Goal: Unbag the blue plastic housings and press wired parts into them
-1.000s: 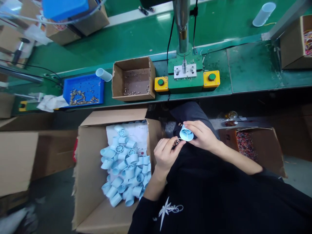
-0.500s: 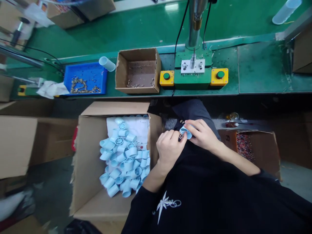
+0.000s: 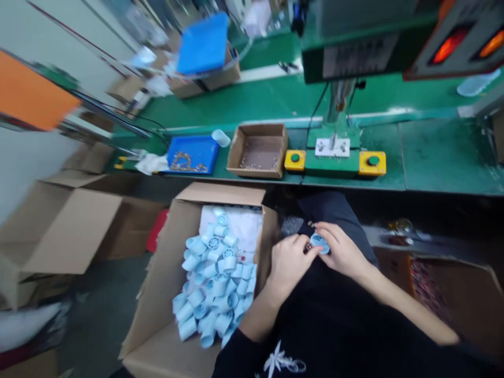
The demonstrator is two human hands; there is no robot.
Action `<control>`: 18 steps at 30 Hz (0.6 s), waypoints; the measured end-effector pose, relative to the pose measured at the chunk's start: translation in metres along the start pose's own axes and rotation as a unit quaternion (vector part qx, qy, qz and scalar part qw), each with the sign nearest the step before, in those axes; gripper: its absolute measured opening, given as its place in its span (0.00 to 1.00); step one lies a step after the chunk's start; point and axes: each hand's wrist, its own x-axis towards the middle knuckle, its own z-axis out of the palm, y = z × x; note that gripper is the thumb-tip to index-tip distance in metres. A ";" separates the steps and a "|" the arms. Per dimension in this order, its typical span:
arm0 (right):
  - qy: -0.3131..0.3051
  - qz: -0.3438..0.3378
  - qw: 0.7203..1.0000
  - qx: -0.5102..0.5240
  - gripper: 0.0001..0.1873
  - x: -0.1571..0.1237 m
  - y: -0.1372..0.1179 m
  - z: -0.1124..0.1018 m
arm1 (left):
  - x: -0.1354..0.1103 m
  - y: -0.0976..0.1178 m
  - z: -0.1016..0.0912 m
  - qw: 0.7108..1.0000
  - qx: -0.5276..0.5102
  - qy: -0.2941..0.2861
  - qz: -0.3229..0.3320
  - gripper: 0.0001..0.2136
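Note:
Above my lap, my right hand (image 3: 343, 251) grips a light blue plastic cup-shaped piece (image 3: 319, 242), its open end turned up toward me. My left hand (image 3: 290, 262) is closed beside it, thumb at the piece's rim, with small metal parts (image 3: 308, 245) pinched in the fingers; their exact kind is too small to make out. To the left, a large cardboard box (image 3: 157, 294) holds many similar light blue pieces (image 3: 214, 286) heaped on white paper.
On the green bench stand a press (image 3: 333, 163) with yellow button boxes (image 3: 295, 160) (image 3: 372, 164), a small cardboard box (image 3: 256, 172) and a blue tray (image 3: 214, 157) of metal parts. A carton (image 3: 464, 294) of small coloured bits stands at right.
The view has tilted up and swung left, so the press head and a blue tray at the back now show. Both hands keep hold of their parts; the blue piece's opening faces more toward me.

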 end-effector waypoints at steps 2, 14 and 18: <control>-0.005 -0.007 1.000 -0.010 0.20 -0.001 0.003 0.003 | 0.001 0.002 0.003 0.999 -0.008 -0.016 -0.046 0.11; 0.015 -0.019 0.999 -0.038 0.29 -0.012 0.019 0.025 | 0.008 0.000 0.023 0.992 -0.010 -0.003 -0.124 0.04; -0.002 -0.027 0.998 -0.065 0.37 -0.018 0.019 0.032 | 0.004 0.005 0.031 0.991 0.002 -0.048 -0.122 0.08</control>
